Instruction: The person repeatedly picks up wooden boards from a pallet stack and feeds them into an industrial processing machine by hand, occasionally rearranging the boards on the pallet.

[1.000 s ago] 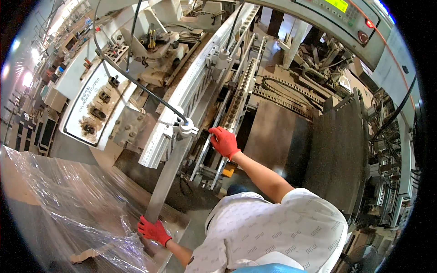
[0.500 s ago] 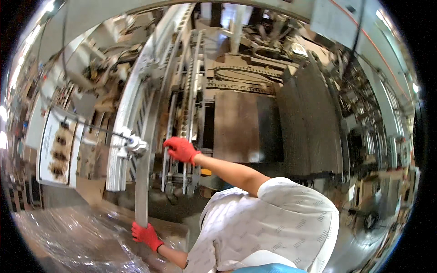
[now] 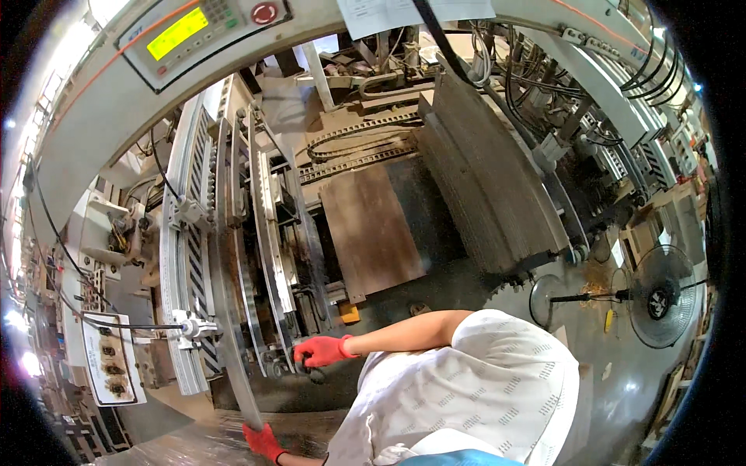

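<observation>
We work w/ both hands in red gloves at a large machine. Right hand [image 3: 322, 351], centre-low in frame, is curled shut on a small dark fitting [image 3: 312, 374] at the foot of the upright guide rails [image 3: 268, 233]; what the fitting is we cannot tell, too small. Left hand [image 3: 263, 443], at bottom edge left of centre, is closed around the lower end of a long grey metal strip [image 3: 225, 311] that runs up the frame toward upper left.

Step in hand, as we judge it: steadying the strip while the right hand works the fitting.
- Keep left-hand grip low and firm so the strip stays parallel to the rails, no twist.
- Keep right-hand fingers clear of gaps btwn rails; pinch risk.
- Move the fitting slowly and watch the strip's alignment along its length.

Position: strip's lower end is inside the left hand, and its body rises just left of the right hand, beside the rails. Fitting sits directly under the right-hand fingers, touching. A brown flat panel [image 3: 371, 229] lies right of the rails, centre frame, apart from both hands. Clear plastic sheeting [image 3: 194, 446] lies at lower left near the left hand.
</observation>
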